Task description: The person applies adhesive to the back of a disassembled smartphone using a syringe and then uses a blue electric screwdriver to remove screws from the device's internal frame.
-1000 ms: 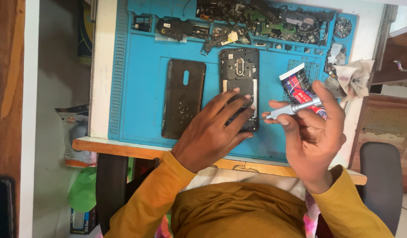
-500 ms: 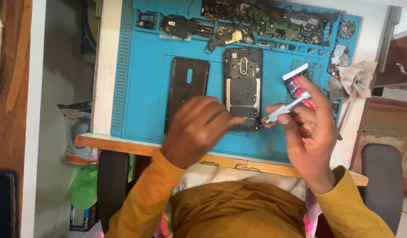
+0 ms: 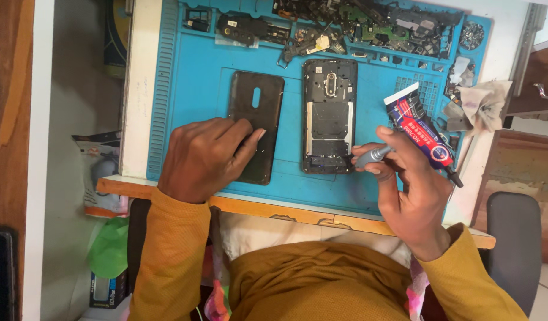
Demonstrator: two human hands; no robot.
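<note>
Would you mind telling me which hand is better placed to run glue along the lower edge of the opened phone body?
The right hand: it grips the red and blue glue tube, nozzle tip beside the opened black phone body. The left hand rests on the separate black back cover.

Two hands are seen: a left hand point(image 3: 205, 157) and a right hand point(image 3: 411, 199). One glue tube point(image 3: 417, 128) is counted at the right. One back cover point(image 3: 257, 134) is seen left of one opened phone point(image 3: 329, 116), both on one blue mat point(image 3: 196, 77). One crumpled cloth point(image 3: 485, 104) is seen at the far right. The small parts point(image 3: 369, 21) heaped along the far edge are too many and too small to be counted.
</note>
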